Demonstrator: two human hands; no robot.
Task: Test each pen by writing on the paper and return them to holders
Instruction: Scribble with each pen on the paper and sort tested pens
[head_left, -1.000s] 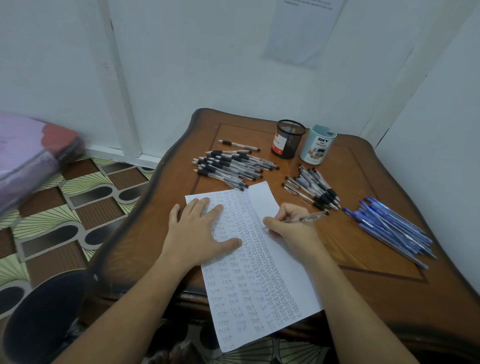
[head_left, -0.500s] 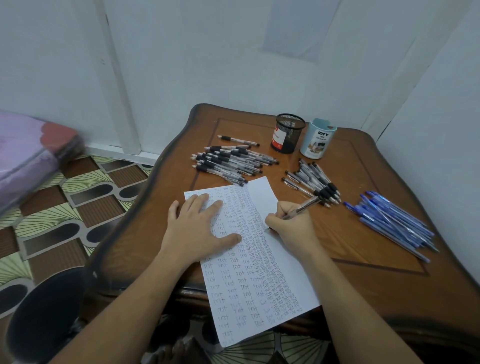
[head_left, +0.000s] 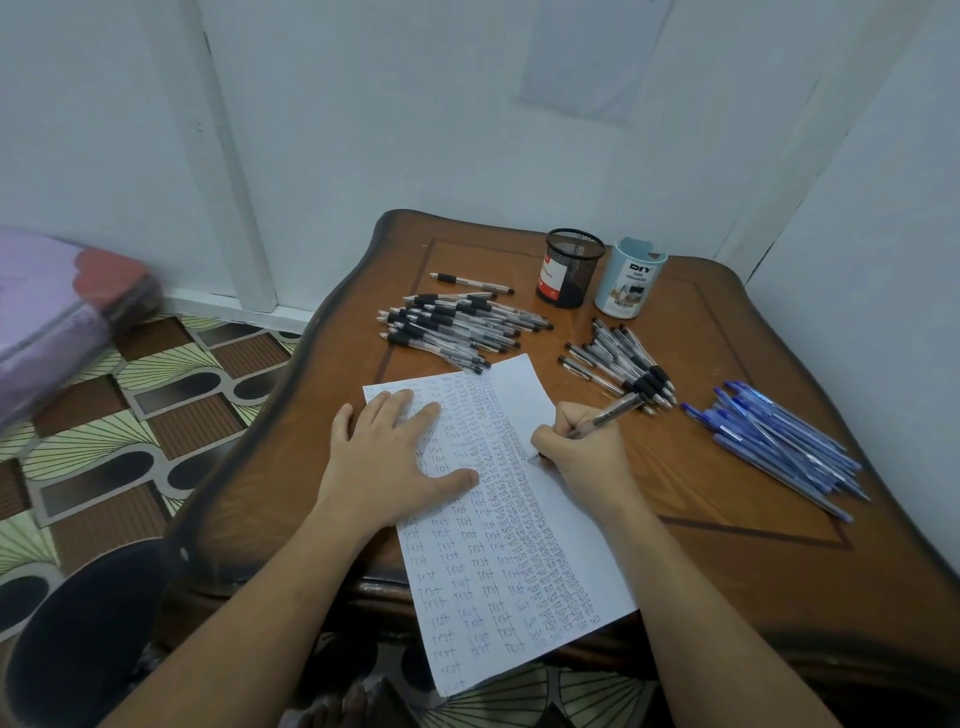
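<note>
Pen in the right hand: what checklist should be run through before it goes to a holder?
1. Right hand grips the pen: ok.
2. Fresh mark on the paper: cannot tell, the hand hides the tip.
3. Left hand flat on the paper, steadying it: ok.
4. Mesh holder upright, mouth open: ok.
5. Blue holder upright: ok.
6. Low path to the holders free: not ok, a pen pile lies between; probably lift over it.
</note>
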